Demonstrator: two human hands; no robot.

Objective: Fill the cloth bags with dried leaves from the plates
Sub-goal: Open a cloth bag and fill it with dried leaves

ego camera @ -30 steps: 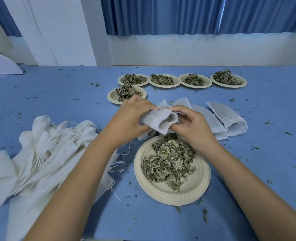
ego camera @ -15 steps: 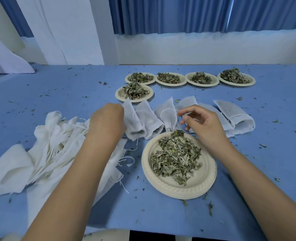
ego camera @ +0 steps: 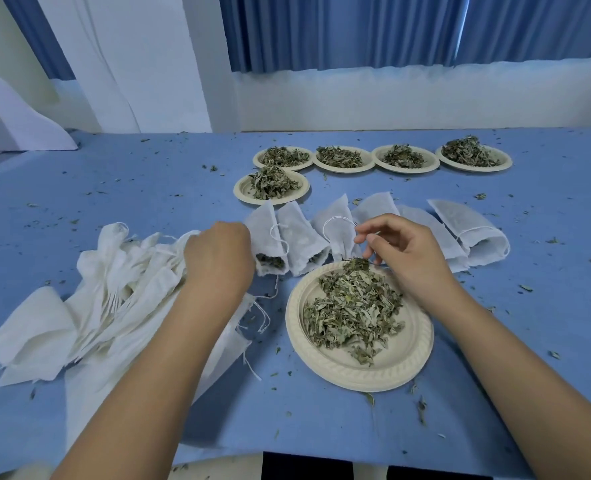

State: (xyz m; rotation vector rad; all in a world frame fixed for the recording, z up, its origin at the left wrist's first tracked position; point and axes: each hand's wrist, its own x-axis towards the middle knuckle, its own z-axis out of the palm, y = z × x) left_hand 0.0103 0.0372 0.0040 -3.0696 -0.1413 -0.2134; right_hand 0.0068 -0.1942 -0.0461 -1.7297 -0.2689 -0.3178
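A cream paper plate (ego camera: 322, 355) heaped with dried leaves (ego camera: 353, 306) sits in front of me. Behind it lies a row of white cloth bags (ego camera: 301, 237); the two on the left show leaves in their open mouths. A pile of empty cloth bags (ego camera: 96, 299) lies to the left. My left hand (ego camera: 218, 258) rests knuckles-up on the pile's right edge, its fingers hidden underneath. My right hand (ego camera: 401, 258) hovers over the plate's far rim, fingers loosely spread and holding nothing.
Another plate of leaves (ego camera: 242, 190) stands behind the bags, and several more stand in a row beyond it, ending at the right plate (ego camera: 503, 164). Leaf crumbs are scattered over the blue tablecloth (ego camera: 131, 188). The table's front edge is near my elbows.
A second ago both hands held a cloth bag above the plate. That bag now lies in the row, my left hand has shifted to the empty pile, and my right hand has opened.
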